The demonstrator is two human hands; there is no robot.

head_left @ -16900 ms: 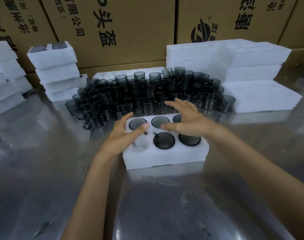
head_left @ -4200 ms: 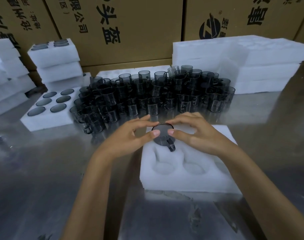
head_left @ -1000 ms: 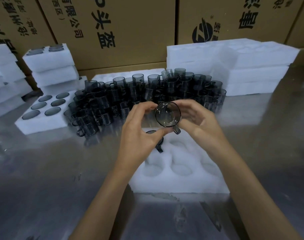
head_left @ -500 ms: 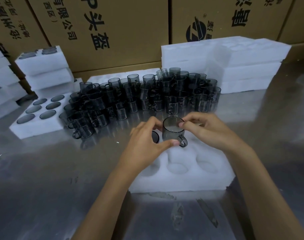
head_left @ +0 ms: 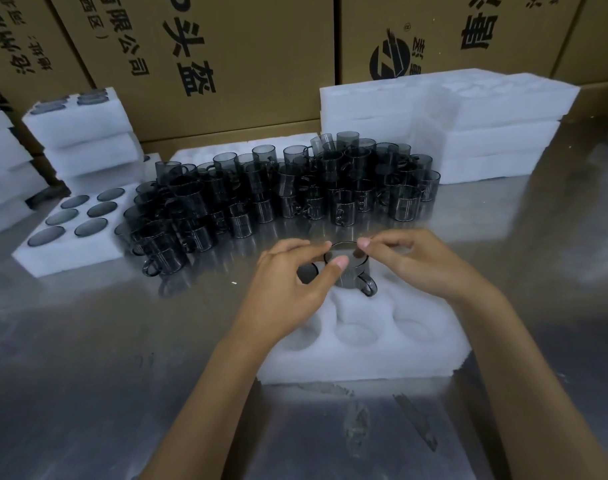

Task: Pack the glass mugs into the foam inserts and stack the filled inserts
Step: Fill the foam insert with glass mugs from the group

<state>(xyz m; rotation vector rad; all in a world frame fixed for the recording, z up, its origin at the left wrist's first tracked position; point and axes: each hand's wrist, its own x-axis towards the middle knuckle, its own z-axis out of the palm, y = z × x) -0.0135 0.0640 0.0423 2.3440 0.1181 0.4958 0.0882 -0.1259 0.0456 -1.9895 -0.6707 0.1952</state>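
A white foam insert [head_left: 364, 355] lies in front of me on the steel table. Both hands hold one smoky glass mug [head_left: 352, 277] upright over the insert's back middle pocket, its handle toward me. My left hand [head_left: 288, 289] pinches the mug's rim with thumb and fingers. My right hand [head_left: 416, 261] pinches the rim from the right. Another mug [head_left: 307, 273] sits in the back left pocket, mostly hidden by my left hand. The front pockets are bare. A crowd of loose mugs [head_left: 288, 188] stands behind.
A filled insert [head_left: 70, 244] lies at the left. Behind it is a stack of filled inserts [head_left: 84, 140]. Bare foam inserts [head_left: 468, 126] are piled at the back right. Cardboard boxes [head_left: 226, 46] wall the table's far side.
Both hands brought the mug down from chest height onto the insert's back middle pocket. Earlier, the previous filled insert went to the left and this insert was laid down.
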